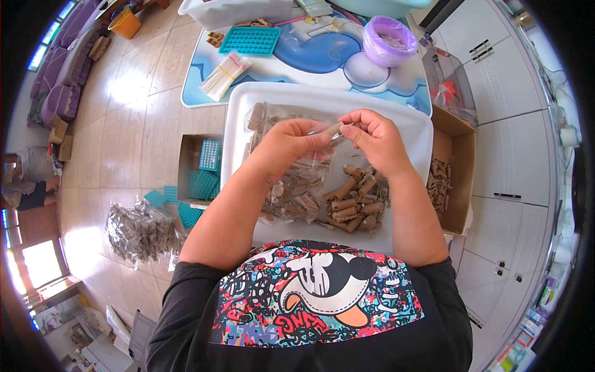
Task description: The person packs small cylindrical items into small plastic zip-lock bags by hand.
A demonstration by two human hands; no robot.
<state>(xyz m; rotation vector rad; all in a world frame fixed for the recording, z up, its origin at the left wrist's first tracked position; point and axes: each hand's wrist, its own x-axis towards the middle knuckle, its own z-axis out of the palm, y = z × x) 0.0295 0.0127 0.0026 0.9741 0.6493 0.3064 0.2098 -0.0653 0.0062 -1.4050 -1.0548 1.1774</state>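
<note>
Floor: tiled; white tray on the lap.
Left hand: pinching a clear bag above the tray.
Right hand: pinching a brown tube at the bag mouth.
Tube: likely light, stiff, crushable; grip mid-length.
Tube pile: in the tray, below the right hand.

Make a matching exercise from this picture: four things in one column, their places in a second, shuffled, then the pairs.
Things:
1. purple tub
2. open cardboard box
3. teal grid tray
4. brown paper rolls

Places:
A. on the white tray, below the right hand
B. far right of the blue mat
C. right of the white tray
D. on the blue mat, towards its left

Pairs: 1-B, 2-C, 3-D, 4-A
</note>
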